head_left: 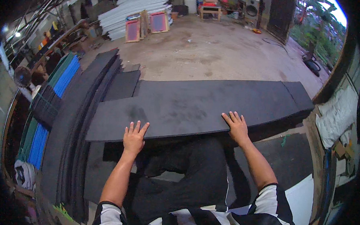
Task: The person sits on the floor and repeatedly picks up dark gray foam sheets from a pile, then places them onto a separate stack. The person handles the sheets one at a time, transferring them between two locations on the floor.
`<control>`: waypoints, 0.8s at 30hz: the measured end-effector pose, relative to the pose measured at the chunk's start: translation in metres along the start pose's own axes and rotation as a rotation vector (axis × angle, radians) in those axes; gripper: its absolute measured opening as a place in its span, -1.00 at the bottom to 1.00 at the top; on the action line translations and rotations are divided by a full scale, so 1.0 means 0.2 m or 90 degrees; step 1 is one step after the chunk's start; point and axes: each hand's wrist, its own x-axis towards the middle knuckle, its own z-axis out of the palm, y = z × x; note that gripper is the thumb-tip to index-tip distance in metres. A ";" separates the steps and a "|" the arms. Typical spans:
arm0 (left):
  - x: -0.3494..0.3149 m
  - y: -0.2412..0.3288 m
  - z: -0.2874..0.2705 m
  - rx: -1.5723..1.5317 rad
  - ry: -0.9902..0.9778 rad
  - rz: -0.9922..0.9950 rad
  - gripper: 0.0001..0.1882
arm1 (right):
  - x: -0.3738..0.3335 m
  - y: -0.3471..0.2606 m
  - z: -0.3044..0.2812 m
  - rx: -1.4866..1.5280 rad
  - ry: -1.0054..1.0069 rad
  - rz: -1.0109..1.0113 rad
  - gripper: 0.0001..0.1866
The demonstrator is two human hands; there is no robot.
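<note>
A long dark grey foam-like sheet [172,102] lies flat in front of me, apparently on top of others in a stack. My left hand [134,138] rests on its near edge toward the left, fingers spread and pointing away from me. Farther right, my right hand [236,127] lies on the same near edge, fingers also apart. Neither hand holds anything. A seam or cut line [290,95] crosses the sheet near its right end. Shorter dark pieces [123,84] show beyond its far left corner.
At left stands a tall stack of long dark sheets [73,112], beside blue and green bundles [67,75]. White sheets [134,10] are piled at the back, with pink framed screens [159,22] leaning there. A white sack [336,117] sits at right, near an open doorway.
</note>
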 end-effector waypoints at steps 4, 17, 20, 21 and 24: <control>-0.20 -0.09 -0.12 -0.008 -0.009 -0.088 0.01 | 0.16 -0.15 0.02 0.001 0.067 -0.052 -0.25; -1.22 -0.18 -0.40 0.018 -0.006 -0.451 -0.01 | 0.79 -1.13 0.08 0.141 0.203 -0.412 -0.42; -1.44 -0.16 -0.37 0.011 -0.029 -0.535 -0.02 | 0.87 -1.41 0.12 0.152 0.191 -0.497 -0.42; -1.49 -0.15 -0.36 0.004 -0.038 -0.560 -0.03 | 0.89 -1.49 0.13 0.156 0.184 -0.522 -0.42; -1.57 -0.13 -0.34 -0.054 -0.005 -0.646 -0.13 | 0.97 -1.73 0.17 0.166 0.181 -0.586 -0.40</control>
